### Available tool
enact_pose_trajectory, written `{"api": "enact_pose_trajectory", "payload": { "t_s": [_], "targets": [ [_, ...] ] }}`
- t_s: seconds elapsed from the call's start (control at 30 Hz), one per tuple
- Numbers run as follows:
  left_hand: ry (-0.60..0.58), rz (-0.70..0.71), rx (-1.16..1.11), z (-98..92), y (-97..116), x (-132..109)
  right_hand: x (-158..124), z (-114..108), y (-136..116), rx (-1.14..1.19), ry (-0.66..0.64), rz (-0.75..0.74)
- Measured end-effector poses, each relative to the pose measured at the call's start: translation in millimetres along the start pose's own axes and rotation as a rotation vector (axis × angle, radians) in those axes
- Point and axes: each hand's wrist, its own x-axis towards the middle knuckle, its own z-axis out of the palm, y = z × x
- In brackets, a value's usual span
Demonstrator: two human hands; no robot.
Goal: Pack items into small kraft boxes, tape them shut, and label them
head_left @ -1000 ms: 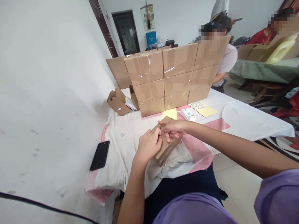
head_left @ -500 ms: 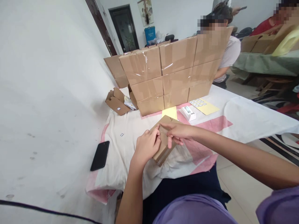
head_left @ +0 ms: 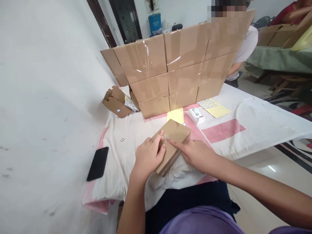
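A small closed cardboard box [head_left: 177,131] lies at a slant on the cloth in front of me, with a strip of clear tape seemingly along its top. My left hand [head_left: 149,154] is closed around its left edge, fingertips bent onto the top face. From the other side, my right hand [head_left: 197,156] reaches in with its index finger stretched out and touching the top near the left fingertips. Its other fingers are mostly hidden beside the box. Just past the box's far corner is a small label [head_left: 184,124].
A tall taped cardboard partition [head_left: 185,68] stands across the table, a person [head_left: 250,45] behind it. A white device [head_left: 195,116] and a yellow sheet of labels [head_left: 214,108] sit right; an open carton [head_left: 117,102] and a black phone [head_left: 97,163] left. A loose label [head_left: 122,140] lies on the cloth.
My right hand has drawn back to the right, uncovering more of the box top; its index finger now rests there. The left hand stays on the box. The view has tipped slightly downward.
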Motion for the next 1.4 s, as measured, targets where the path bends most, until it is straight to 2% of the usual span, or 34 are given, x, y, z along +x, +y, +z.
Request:
{"api": "enact_pose_trajectory", "payload": {
  "t_s": [0.23,0.53,0.77,0.9,1.0,1.17,1.3,1.4],
  "targets": [
    [0.025,0.038,0.040,0.1,5.7,-1.2,-9.6,8.3,-7.0,-0.182,-0.059,0.037],
    [0.035,0.068,0.037,4.3,7.4,-2.2,-24.7,8.8,-12.6,-0.164,-0.126,0.109],
    [0.019,0.109,0.020,2.9,3.8,-2.0,-13.9,13.1,-5.3,-0.034,-0.008,0.066],
    [0.058,0.033,-0.047,4.9,5.4,-0.5,-11.0,21.2,-2.8,-0.029,0.041,0.051],
    [0.084,-0.006,-0.087,6.6,7.1,-0.2,-17.2,26.1,-2.6,-0.071,0.038,0.041],
    [0.096,0.005,-0.143,6.1,7.1,-1.8,-33.4,28.0,-1.6,-0.074,0.076,0.031],
    [0.089,0.043,-0.193,5.7,2.7,-3.7,-46.3,30.1,2.9,0.013,0.142,0.013],
    [0.096,0.076,-0.216,5.7,-1.4,-4.3,-54.2,27.4,9.8,0.173,0.160,0.020]
  ]
}}
